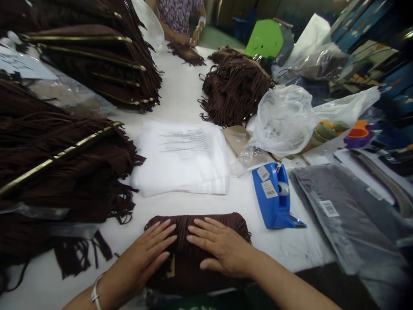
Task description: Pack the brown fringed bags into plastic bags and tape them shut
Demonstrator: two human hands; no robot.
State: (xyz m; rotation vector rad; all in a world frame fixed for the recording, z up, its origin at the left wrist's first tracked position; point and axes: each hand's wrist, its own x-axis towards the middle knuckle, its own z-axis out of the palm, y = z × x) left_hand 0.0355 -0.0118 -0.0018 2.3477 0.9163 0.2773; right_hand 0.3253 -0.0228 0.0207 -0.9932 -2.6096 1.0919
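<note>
A dark brown fringed bag [193, 267] lies flat at the table's near edge, its fringe folded into a roll along the far side. My left hand [151, 247] rests on its left part with fingers stretched out. On the right part lies my right hand [219, 245], fingers also extended and flat. Neither hand grips the bag. Just beyond it sits a stack of clear printed plastic bags [180, 168]. A blue tape dispenser [267, 198] stands to the right of my right hand.
Piles of brown fringed bags with gold zippers [74, 159] fill the left side. Another brown fringed heap [235, 86] lies farther back. At right are a crumpled plastic bag [284, 120] and grey packaged goods [342, 206]. Across the table, a person [180, 21] handles a brown piece.
</note>
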